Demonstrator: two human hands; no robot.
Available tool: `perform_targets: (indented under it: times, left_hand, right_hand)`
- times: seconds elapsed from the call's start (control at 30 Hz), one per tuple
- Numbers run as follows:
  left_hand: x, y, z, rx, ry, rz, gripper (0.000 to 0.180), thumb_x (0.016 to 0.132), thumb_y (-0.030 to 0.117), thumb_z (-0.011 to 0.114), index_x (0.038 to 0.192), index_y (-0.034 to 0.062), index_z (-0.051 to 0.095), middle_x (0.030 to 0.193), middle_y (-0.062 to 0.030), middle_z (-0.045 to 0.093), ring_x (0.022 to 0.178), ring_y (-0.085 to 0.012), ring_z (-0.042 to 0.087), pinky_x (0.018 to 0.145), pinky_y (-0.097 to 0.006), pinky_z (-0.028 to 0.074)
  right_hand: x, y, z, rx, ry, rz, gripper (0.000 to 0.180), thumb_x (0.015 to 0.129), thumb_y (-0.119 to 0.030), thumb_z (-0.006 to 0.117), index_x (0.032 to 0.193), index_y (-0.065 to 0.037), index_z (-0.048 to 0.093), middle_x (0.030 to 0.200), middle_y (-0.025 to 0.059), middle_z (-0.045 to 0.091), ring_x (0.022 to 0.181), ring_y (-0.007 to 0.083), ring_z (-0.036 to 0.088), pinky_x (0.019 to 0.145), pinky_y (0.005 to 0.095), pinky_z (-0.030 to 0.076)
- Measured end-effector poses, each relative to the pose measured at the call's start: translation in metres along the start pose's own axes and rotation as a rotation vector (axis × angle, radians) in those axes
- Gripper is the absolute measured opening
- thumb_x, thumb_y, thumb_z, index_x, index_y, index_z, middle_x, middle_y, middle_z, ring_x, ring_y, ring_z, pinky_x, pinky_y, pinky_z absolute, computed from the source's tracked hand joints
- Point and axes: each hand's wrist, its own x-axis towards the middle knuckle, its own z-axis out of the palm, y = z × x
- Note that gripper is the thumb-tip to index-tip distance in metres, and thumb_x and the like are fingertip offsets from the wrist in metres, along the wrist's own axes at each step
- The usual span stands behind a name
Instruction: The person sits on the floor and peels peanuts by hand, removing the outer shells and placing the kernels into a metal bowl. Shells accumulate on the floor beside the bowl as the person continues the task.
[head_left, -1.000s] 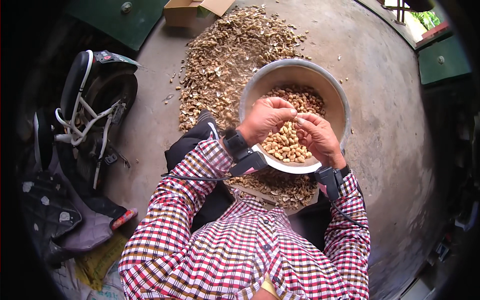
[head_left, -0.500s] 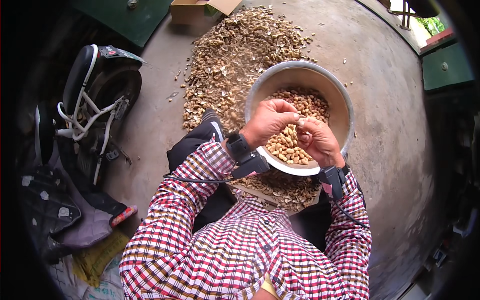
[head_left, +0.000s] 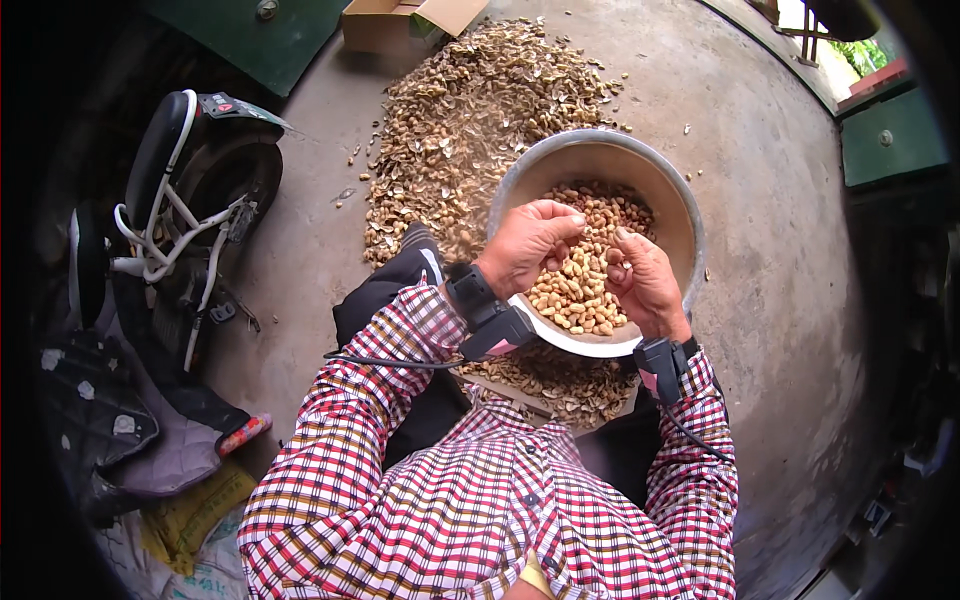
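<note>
A wide metal basin [head_left: 690, 215] stands in front of me, holding unshelled peanuts [head_left: 575, 290] on the near side and darker reddish kernels [head_left: 610, 200] toward the far side. Over its left part hangs my left hand [head_left: 528, 243], thumb and fingers pinched together; whatever lies between them is too small to make out. My right hand [head_left: 643, 280] is above the basin's right side, fingers curled in and thumb against them. What it may hold is hidden by the fingers. The two hands are a little apart.
A large heap of peanut shells [head_left: 450, 130] spreads over the floor beyond and left of the basin. More shells [head_left: 570, 385] lie between my legs. A cardboard box [head_left: 400, 25] sits at the far edge. A white-framed two-wheeler [head_left: 165, 215] stands at the left.
My hands were touching at the fingertips over the basin. They have drawn apart, the left slightly to the left and the right slightly to the right.
</note>
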Motion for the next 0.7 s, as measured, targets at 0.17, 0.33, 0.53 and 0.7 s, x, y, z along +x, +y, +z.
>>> perform_targets:
  times: [0.17,0.33,0.53,0.7]
  left_hand:
    - [-0.001,-0.004,0.001,-0.005,-0.022,-0.033,0.012,0.085,0.013,0.066,0.092,0.0067,0.059,0.072,-0.0001,0.059,0.052,-0.0060,0.050,0.042,-0.020,0.036]
    - [-0.001,-0.012,0.001,-0.005,-0.067,-0.096,0.012,0.086,0.015,0.065,0.091,0.0067,0.058,0.071,-0.0007,0.058,0.051,-0.0062,0.049,0.040,-0.020,0.034]
    - [-0.002,-0.010,0.002,-0.064,-0.093,-0.139,0.011,0.087,0.016,0.063,0.087,0.0074,0.056,0.068,-0.0004,0.056,0.048,-0.0064,0.046,0.038,-0.020,0.032]
    - [-0.006,-0.008,0.007,-0.060,-0.107,-0.135,0.013,0.089,0.017,0.061,0.083,0.0075,0.055,0.065,-0.0005,0.053,0.047,-0.0064,0.045,0.037,-0.020,0.032]
  right_hand:
    - [-0.004,0.005,0.016,-0.350,-0.015,-0.073,0.028,0.091,-0.035,0.058,0.090,-0.008,0.053,0.069,-0.0054,0.049,0.054,0.0012,0.043,0.047,0.0153,0.035]
    - [-0.004,0.004,0.019,-0.630,-0.076,-0.172,0.031,0.093,-0.035,0.054,0.086,-0.005,0.057,0.066,-0.0059,0.046,0.054,0.0005,0.040,0.047,0.0154,0.032]
    - [-0.005,0.003,0.019,-0.778,-0.152,-0.363,0.031,0.096,-0.030,0.049,0.085,-0.003,0.059,0.066,-0.0051,0.047,0.057,0.0024,0.038,0.050,0.0186,0.031]
    - [-0.011,0.001,0.027,-0.893,-0.112,-0.529,0.032,0.097,-0.025,0.047,0.080,-0.002,0.060,0.064,-0.0010,0.050,0.059,0.0054,0.043,0.053,0.0225,0.034]
